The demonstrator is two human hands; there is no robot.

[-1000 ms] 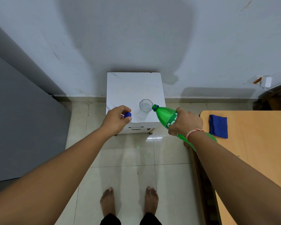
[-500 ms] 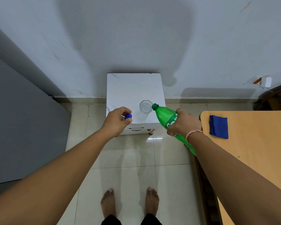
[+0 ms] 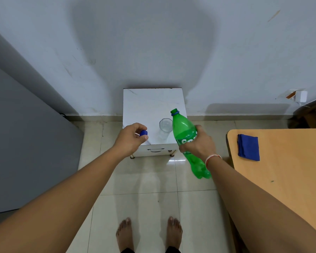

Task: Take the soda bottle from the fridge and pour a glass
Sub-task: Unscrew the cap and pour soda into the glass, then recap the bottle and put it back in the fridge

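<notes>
Right hand (image 3: pixel 199 143) gripping green soda bottle (image 3: pixel 185 141) mid-body, label part hidden, uncapped neck at 11 o'clock beside glass (image 3: pixel 165 127) on white table (image 3: pixel 144 105), left hand (image 3: pixel 130 141) pinching blue cap (image 3: pixel 143 133), glass contents unclear.

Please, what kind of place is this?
Probably a room in a home: tiled floor, a small white cabinet against a painted wall, and a wooden table.

Even, dim indoor light, broad soft shadow on wall (image 3: pixel 144 42), wide-angle bending at edges
</notes>
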